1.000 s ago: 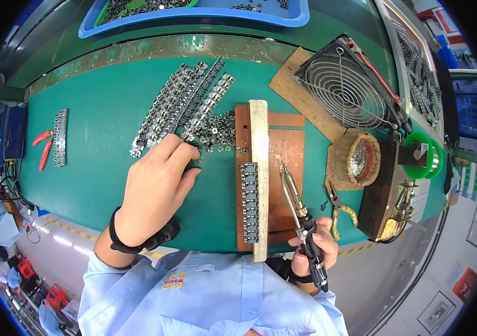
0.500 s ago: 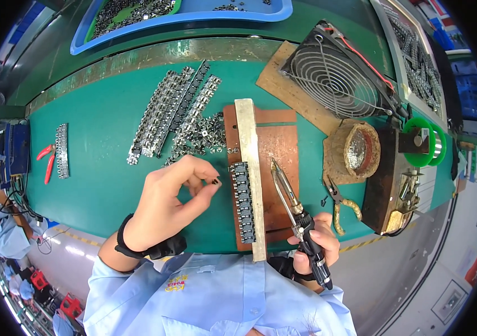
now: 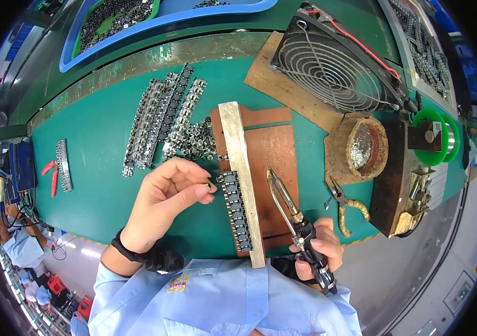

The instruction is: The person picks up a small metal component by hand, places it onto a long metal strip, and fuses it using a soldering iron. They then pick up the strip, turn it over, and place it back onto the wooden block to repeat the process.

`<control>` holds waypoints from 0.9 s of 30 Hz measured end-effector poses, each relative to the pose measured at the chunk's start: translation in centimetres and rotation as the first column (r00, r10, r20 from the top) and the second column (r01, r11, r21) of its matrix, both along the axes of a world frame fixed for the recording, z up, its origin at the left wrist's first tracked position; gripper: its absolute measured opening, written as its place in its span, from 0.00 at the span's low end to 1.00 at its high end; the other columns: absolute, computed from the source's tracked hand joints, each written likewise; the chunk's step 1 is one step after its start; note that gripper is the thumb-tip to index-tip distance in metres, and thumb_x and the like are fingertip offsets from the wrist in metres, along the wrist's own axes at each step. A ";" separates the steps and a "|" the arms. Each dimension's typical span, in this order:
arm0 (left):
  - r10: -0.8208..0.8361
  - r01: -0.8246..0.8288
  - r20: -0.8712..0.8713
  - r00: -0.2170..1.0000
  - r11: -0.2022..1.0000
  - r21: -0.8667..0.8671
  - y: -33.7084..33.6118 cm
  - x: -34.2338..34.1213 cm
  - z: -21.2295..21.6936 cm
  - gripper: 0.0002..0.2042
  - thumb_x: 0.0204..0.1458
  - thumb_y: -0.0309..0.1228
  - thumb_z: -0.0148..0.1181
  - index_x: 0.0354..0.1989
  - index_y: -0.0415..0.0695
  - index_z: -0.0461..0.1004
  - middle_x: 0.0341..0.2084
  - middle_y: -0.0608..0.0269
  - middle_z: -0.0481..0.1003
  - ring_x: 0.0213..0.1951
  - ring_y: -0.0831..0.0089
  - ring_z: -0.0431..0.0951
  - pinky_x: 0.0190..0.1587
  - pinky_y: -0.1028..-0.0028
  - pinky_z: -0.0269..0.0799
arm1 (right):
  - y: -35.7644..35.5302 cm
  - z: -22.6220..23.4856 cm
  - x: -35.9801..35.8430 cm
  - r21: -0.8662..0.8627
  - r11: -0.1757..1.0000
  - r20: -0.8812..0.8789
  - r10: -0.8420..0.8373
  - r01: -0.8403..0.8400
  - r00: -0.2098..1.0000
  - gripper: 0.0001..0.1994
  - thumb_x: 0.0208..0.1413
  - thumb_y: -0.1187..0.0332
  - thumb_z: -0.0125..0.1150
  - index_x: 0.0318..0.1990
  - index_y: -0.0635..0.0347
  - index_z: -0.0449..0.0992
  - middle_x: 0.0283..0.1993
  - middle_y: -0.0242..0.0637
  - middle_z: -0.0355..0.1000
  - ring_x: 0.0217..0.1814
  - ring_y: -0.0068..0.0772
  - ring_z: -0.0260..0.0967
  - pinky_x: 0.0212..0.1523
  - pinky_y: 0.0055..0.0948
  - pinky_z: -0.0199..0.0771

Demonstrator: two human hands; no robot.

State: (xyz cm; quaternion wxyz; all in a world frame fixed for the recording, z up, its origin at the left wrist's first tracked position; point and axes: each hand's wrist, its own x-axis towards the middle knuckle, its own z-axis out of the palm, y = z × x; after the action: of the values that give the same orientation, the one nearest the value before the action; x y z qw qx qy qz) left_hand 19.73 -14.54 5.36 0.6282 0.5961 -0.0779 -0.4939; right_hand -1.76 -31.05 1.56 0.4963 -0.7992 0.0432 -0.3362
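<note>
Grn worktable (image 3: pixel 90 168), gray flr (image 3: pixel 370 274), red stools (image 3: pixel 56 284) bkgd

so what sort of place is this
Probably an electronics assembly workshop: the right hand holds what looks like a soldering iron, strips of small electronic parts lie on the green worktop, and a green spool stands at right.
</note>
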 end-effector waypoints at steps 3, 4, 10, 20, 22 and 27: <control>0.025 -0.024 -0.058 0.998 1.000 0.009 -0.3 -0.3 -0.2 0.05 0.49 0.22 0.54 0.34 0.38 0.69 0.30 0.63 0.73 0.33 0.79 0.74 0.38 0.81 0.68 | -0.1 -0.2 0.1 -0.002 1.000 0.020 0.010 -0.010 1.000 0.20 0.47 0.59 0.58 0.42 0.61 0.61 0.15 0.29 0.68 0.15 0.23 0.60 0.26 0.32 0.55; 0.019 -0.019 -0.064 0.998 1.000 0.000 -0.4 -0.3 -0.3 0.04 0.49 0.22 0.54 0.34 0.38 0.69 0.30 0.63 0.73 0.33 0.79 0.73 0.38 0.81 0.68 | -0.2 -0.2 0.1 -0.004 1.000 0.029 0.014 -0.014 0.999 0.20 0.47 0.59 0.59 0.41 0.61 0.62 0.15 0.29 0.68 0.14 0.23 0.60 0.25 0.32 0.54; -0.002 -0.001 -0.088 0.996 0.999 -0.033 -0.5 -0.3 -0.6 0.07 0.49 0.20 0.54 0.35 0.39 0.66 0.29 0.65 0.72 0.34 0.80 0.73 0.39 0.82 0.67 | -0.1 -0.2 0.2 0.010 1.000 0.028 0.012 -0.013 1.000 0.20 0.47 0.59 0.59 0.41 0.61 0.62 0.14 0.29 0.68 0.13 0.22 0.58 0.25 0.32 0.55; -0.003 -0.001 -0.053 0.999 0.998 -0.063 -0.6 -0.3 -0.7 0.13 0.48 0.18 0.54 0.40 0.41 0.61 0.31 0.65 0.71 0.36 0.81 0.71 0.39 0.82 0.66 | 0.0 -0.1 0.2 0.004 1.000 0.009 0.019 -0.019 1.000 0.20 0.47 0.58 0.59 0.40 0.61 0.62 0.15 0.29 0.68 0.14 0.23 0.58 0.25 0.31 0.55; -0.006 0.005 -0.012 1.000 0.998 -0.055 -0.6 -0.3 -0.7 0.13 0.48 0.18 0.54 0.40 0.41 0.60 0.30 0.65 0.71 0.35 0.81 0.71 0.39 0.82 0.66 | 0.0 -0.1 0.2 0.005 1.000 0.010 0.014 -0.014 1.000 0.20 0.47 0.58 0.59 0.40 0.61 0.62 0.15 0.29 0.69 0.14 0.23 0.58 0.25 0.31 0.55; -0.031 0.030 -0.009 0.999 0.998 -0.057 -0.6 -0.2 -0.7 0.13 0.48 0.18 0.54 0.41 0.41 0.60 0.30 0.65 0.72 0.35 0.82 0.71 0.39 0.82 0.65 | 0.1 -0.1 0.3 0.015 1.000 0.018 0.008 -0.008 1.000 0.19 0.47 0.58 0.59 0.40 0.61 0.62 0.15 0.29 0.68 0.14 0.23 0.58 0.25 0.32 0.55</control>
State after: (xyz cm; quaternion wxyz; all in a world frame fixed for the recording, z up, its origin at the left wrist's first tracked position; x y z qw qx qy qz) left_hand 19.48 -15.18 4.64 0.6379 0.5741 -0.0978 -0.5039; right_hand -1.48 -31.00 1.48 0.5042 -0.7925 0.0379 -0.3410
